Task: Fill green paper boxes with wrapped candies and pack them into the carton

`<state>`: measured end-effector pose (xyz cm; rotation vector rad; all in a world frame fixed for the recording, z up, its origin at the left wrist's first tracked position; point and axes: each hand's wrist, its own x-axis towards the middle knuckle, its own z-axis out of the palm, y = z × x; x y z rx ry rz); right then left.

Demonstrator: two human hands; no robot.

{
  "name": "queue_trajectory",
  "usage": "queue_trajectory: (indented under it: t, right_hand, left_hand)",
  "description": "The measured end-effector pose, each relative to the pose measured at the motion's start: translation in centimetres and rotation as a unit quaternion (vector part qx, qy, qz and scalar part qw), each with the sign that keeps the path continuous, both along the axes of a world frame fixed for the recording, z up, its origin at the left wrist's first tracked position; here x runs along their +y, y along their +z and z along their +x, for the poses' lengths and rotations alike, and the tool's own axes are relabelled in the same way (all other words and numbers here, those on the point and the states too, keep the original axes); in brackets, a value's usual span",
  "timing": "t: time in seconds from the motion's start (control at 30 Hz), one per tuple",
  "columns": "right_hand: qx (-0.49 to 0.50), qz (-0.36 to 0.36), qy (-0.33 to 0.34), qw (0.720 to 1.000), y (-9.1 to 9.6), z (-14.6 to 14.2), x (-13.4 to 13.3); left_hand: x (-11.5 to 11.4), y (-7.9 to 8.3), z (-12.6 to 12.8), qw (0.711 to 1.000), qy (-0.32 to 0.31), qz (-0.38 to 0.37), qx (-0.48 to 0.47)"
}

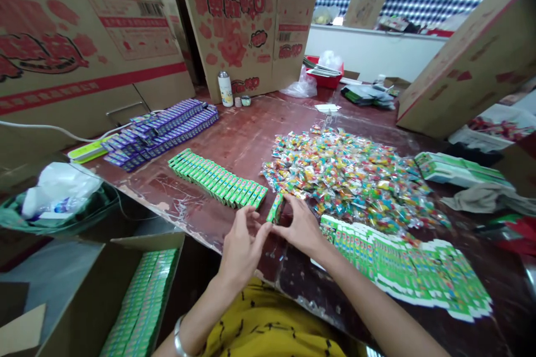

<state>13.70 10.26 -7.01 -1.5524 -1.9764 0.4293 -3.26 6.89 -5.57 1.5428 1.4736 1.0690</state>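
Note:
Both my hands meet at the near edge of a worn red table [251, 139]. My right hand [299, 227] pinches the near end of a small green box [275, 207] that lies on the table. My left hand [243, 245] has its fingers curled, fingertips touching the same box end. A row of closed green boxes [218, 177] lies just left of it. A big heap of colourful wrapped candies [352, 175] sits beyond my right hand. Flat unfolded green cartons [414, 270] fan out to the right.
Purple boxes [163, 131] lie in rows at the far left. An open carton [140, 304] with packed green boxes stands on the floor at lower left. Large printed cardboard cartons [247, 17] stand behind. A small bottle [225, 89] and red tray [324, 75] sit at the back.

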Motion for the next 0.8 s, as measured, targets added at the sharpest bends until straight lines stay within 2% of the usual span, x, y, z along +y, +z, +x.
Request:
queue_trajectory:
  t: [0.07, 0.13, 0.23, 0.3, 0.4, 0.47, 0.57, 0.67, 0.8]
  right_hand:
    - [-0.001, 0.016, -0.031, 0.999, -1.1, -1.2, 1.6]
    - [-0.025, 0.03, -0.032, 0.999, -1.7, -2.5, 2.6]
    - [-0.058, 0.038, -0.019, 0.997, -1.4, -2.9, 3.0]
    - [-0.06, 0.047, -0.009, 0.997, -0.5, -1.3, 2.6]
    - [-0.052, 0.069, -0.008, 0.996, 1.1, 3.6, 1.5]
    - [-0.075, 0.067, -0.047, 0.994, 1.5, 7.4, 0.4]
    - [-0.171, 0.035, -0.081, 0.981, 1.0, 11.6, -1.4]
    - [-0.22, 0.026, -0.061, 0.973, -0.3, 12.8, -2.9]
    - [-0.164, 0.061, -0.062, 0.983, -0.8, 12.2, -3.8]
  left_hand:
    - [-0.4, -0.2, -0.7, 0.998, -0.018, 0.014, 0.052]
    - [-0.7, -0.8, -1.0, 0.993, -0.055, 0.017, 0.102]
    - [-1.2, -1.9, -0.6, 0.983, -0.091, 0.023, 0.156]
    - [-1.5, -2.3, 0.0, 0.977, -0.113, 0.035, 0.178]
    - [-2.1, -2.5, 1.7, 0.956, -0.193, 0.083, 0.204]
    - [-2.4, -2.6, 3.2, 0.928, -0.271, 0.135, 0.215]
    - [-3.1, -3.3, 5.8, 0.879, -0.361, 0.197, 0.239]
    - [-3.6, -4.3, 7.4, 0.852, -0.39, 0.214, 0.276]
    - [-4.3, -4.7, 7.6, 0.844, -0.394, 0.217, 0.292]
